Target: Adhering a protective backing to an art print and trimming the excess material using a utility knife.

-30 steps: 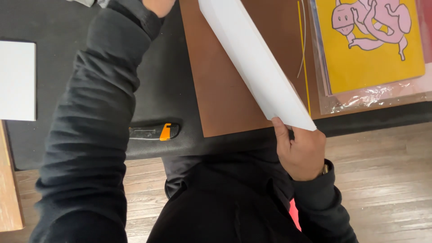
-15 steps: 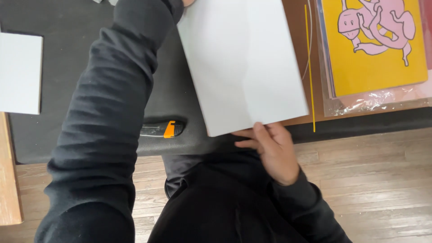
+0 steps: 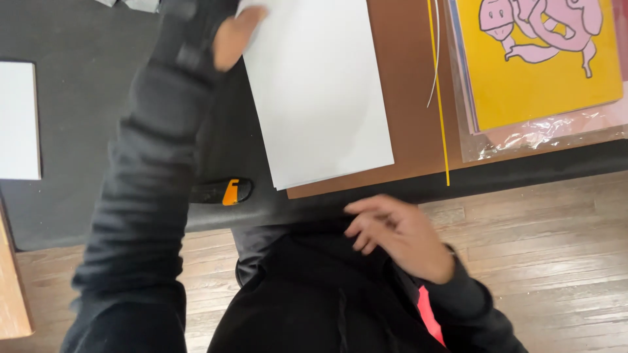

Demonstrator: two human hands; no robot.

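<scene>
One dark work mat (image 3: 78,209) spans the table, brown board (image 3: 405,85) on it, white paper sheet (image 3: 317,91) lying across both. My left hand (image 3: 235,36) presses the sheet's top corner, fingers flat. My right hand (image 3: 399,235) hangs loose, empty, off the table edge. Utility knife (image 3: 222,191) beside my left sleeve.

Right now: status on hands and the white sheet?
Left hand on white sheet's top corner. Right hand off it, empty, near the body. Sheet flat on brown board; utility knife beside.

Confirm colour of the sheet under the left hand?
White sheet, plain, lying partly on brown board; left hand touches its top corner. Head view.
</scene>
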